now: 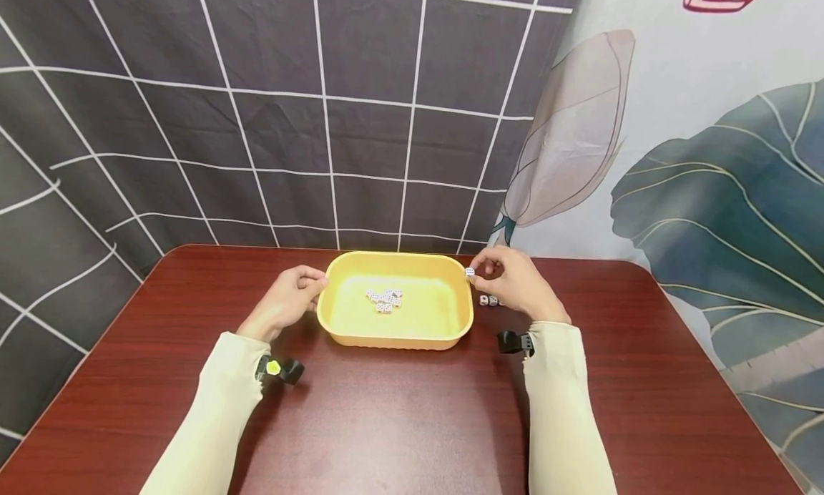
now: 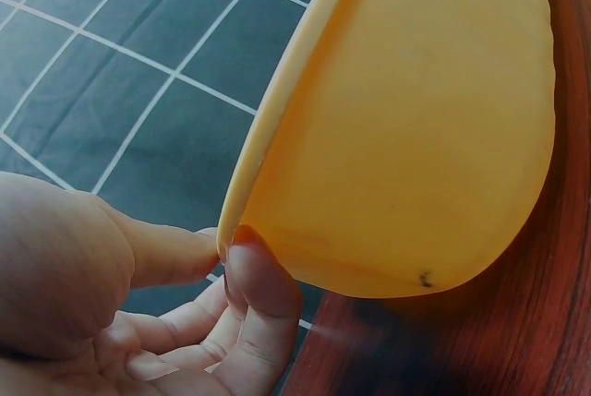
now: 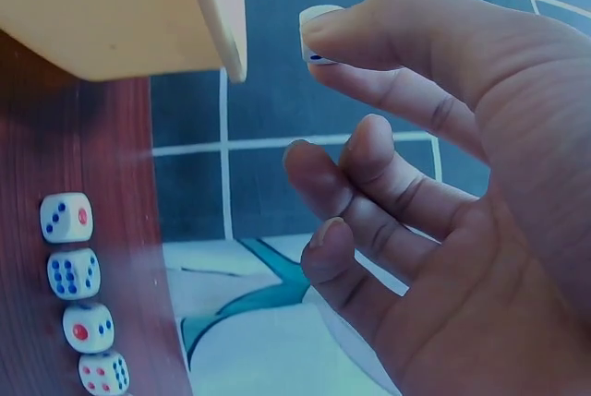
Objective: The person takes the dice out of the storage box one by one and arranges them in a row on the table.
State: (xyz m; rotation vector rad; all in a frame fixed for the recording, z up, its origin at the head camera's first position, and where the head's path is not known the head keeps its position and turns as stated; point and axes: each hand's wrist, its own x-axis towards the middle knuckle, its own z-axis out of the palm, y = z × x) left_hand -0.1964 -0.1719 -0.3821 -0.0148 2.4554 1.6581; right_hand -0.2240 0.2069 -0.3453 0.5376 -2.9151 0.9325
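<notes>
A yellow plastic basin stands on the table with several white dice grouped on its floor. The left hand pinches the basin's left rim between thumb and finger; the left wrist view shows the basin's wall up close. Just beside the right rim, the right hand pinches one white die between thumb and index finger. That die is partly covered by the thumb in the right wrist view. Below the right hand, several more dice lie in a row on the table, partly hidden in the head view.
The dark red wooden table runs back to a grey cloth with white grid lines. A leaf-patterned cloth hangs on the right. Each sleeve carries a small black wrist camera.
</notes>
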